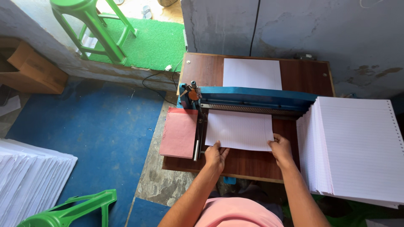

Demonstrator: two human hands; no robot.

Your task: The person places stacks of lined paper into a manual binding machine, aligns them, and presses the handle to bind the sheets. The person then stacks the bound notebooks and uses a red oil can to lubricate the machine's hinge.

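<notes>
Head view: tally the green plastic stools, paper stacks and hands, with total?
Green plastic stools: 2
Stacks of white lined paper: 2
Hands on the white lined sheet: 2, left hand, right hand
Total: 6

This is a small paper-working workshop, the kind where ruled sheets are punched or bound by hand. A blue manual punching machine (pixel 252 98) sits on a worn wooden tabletop (pixel 303 75), with ruled paper (pixel 240 130) fed under its bar. Thick stacks of lined sheets (pixel 357 147) stand just beside it on the right, and more heaped white paper (pixel 29 180) lies on the floor to the left. The walls (pixel 336 29) are rough, stained grey plaster, and the floor (pixel 97 126) is patchy blue paint over bare concrete. Green plastic stools (pixel 97 25), a cardboard box (pixel 29 69) and a loose cable (pixel 158 77) add to the makeshift, working look.
</notes>
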